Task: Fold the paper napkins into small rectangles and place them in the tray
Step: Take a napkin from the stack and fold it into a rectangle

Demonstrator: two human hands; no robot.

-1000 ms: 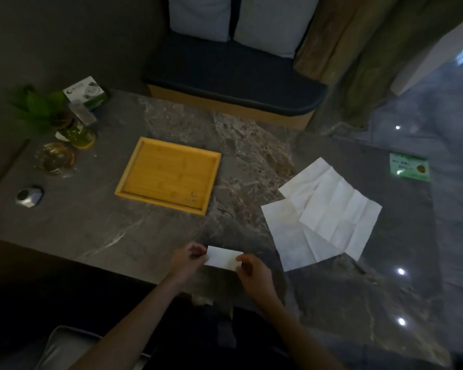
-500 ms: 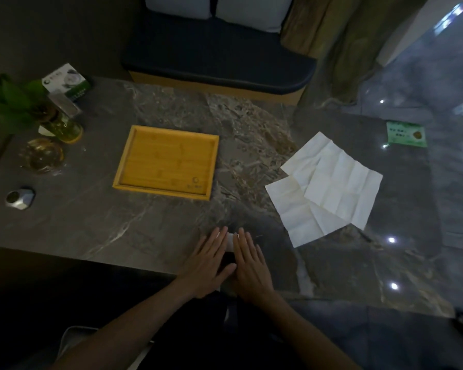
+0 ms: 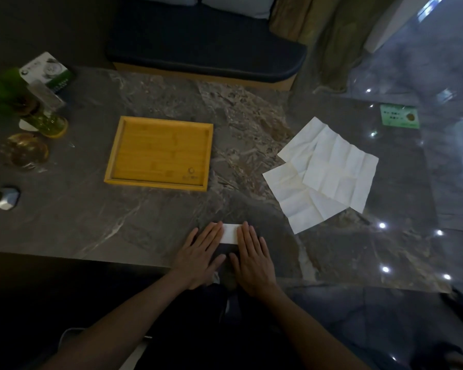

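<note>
Head view: a dark marbled table (image 3: 78, 222) is seen from above, with both hands laid flat near its front edge at about 6 o'clock in the frame. A folded napkin (image 3: 230, 233), a small white rectangle, lies on the table between and partly beneath them. The left hand (image 3: 201, 255) is spread with straight fingers, its fingertips touching the napkin's left end. The right hand (image 3: 253, 256) is likewise flat with straight fingers, set over the napkin's right end. Nothing is gripped or pinched by either hand; the napkin is only pressed against the tabletop. The thumbs point toward each other below the napkin, close together but apart.

The wooden tray (image 3: 112, 153) is seen at about 11 o'clock from the hands, well apart from them, with nothing lying in it. Two unfolded napkins (image 3: 329, 169), creased and overlapping, are spread flat at about 2 o'clock from the hands. At the far left of the table a green bottle (image 3: 47, 121), a round glass dish (image 3: 27, 152) and a small silver object (image 3: 4, 197) are visible. A green card (image 3: 400, 116) lies at the far right.
</note>
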